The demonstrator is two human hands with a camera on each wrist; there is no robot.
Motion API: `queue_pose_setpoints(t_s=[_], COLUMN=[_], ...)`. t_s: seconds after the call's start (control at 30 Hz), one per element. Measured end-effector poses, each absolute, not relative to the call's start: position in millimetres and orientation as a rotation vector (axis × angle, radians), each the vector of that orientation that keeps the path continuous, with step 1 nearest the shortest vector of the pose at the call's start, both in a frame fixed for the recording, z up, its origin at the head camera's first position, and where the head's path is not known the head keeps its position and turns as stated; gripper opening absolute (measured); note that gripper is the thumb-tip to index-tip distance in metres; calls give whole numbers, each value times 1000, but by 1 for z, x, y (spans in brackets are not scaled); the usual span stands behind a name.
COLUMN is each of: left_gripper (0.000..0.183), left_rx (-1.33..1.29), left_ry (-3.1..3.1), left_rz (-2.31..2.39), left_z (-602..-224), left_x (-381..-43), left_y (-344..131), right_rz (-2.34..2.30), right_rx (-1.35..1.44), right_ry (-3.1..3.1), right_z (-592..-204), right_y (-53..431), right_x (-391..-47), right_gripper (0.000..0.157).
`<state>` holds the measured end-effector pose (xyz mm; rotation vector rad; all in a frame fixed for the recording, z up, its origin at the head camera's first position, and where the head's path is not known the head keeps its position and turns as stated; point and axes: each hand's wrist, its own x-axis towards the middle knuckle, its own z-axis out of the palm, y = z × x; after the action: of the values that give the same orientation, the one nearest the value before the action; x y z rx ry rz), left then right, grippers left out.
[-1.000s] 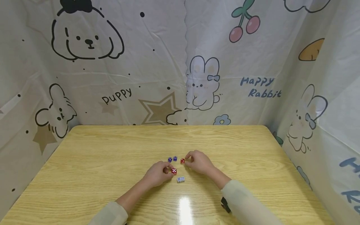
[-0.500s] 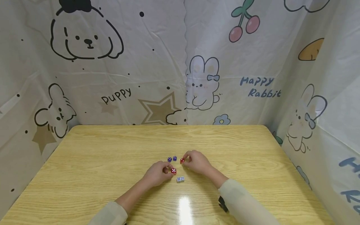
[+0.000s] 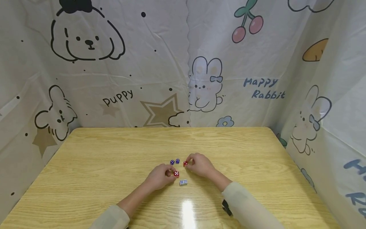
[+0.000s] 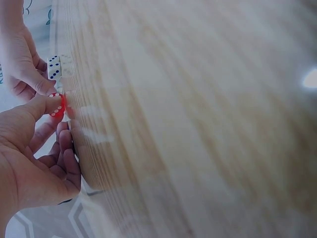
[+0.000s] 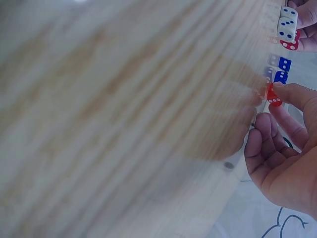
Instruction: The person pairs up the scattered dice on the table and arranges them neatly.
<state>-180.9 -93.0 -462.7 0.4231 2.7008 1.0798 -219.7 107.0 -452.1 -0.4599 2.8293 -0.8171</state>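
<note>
My left hand [image 3: 160, 176] pinches a red die [image 3: 176, 174] between thumb and forefinger, low over the table. Across from it, my right hand [image 3: 201, 164] pinches another red die [image 3: 185, 163] with thumb and forefinger; the right wrist view shows this die [image 5: 274, 95] at the tabletop. Just left of the right hand's die sit two blue dice [image 3: 177, 161], slightly apart. Nearer the front, two white dice [image 3: 183, 182] with blue pips stand side by side, close to the left fingertips. In the left wrist view the left thumb partly covers its red die [image 4: 58, 106].
All the dice rest around the middle of a wood-grain table [image 3: 114, 146]. A pale printed curtain [image 3: 160, 63] hangs behind the table and along both sides. Light glares off the tabletop near the front.
My right hand has shifted slightly left, and its thumb and forefinger have come together on the red die. My left hand keeps its pinch in the same place.
</note>
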Motion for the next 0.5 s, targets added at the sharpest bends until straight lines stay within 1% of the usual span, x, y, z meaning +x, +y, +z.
queue_pose_setpoints(t_s=[0.5], left_gripper=[20], left_rx=[424], left_ry=[2712], left_rz=[1069], left_z=[-462], left_x=[-182], left_y=[-91], right_rz=[-821], right_rx=[-463], right_ry=[2831], right_z=[-451], right_y=[111], right_x=[-217], right_gripper=[17])
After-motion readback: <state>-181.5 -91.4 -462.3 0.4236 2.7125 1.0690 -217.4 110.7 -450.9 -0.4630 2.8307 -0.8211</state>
